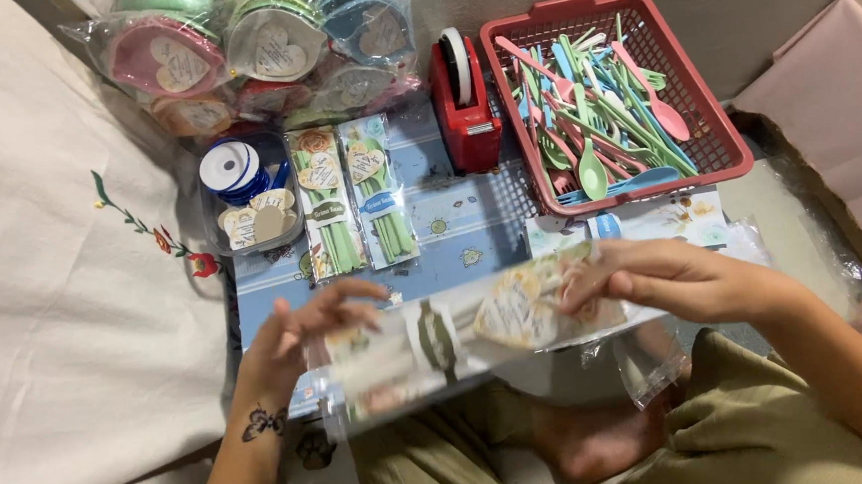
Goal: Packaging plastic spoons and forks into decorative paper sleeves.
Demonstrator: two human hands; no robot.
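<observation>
Holding a clear cutlery packet (457, 345) over our lap: left hand (292, 335) pinches its near end, right hand (668, 277) closed on the far end. Blurred, slack plastic; we judge it could slip. Beyond, finished packets (353, 197) and red basket (617, 101) crowd the board's far edge.

Grey floor (786, 11), embroidered white cloth (55, 295)

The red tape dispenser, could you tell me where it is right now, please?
In the head view, the red tape dispenser stands at the top centre, just left of the red basket of plastic cutlery and right of two finished packets.
</observation>
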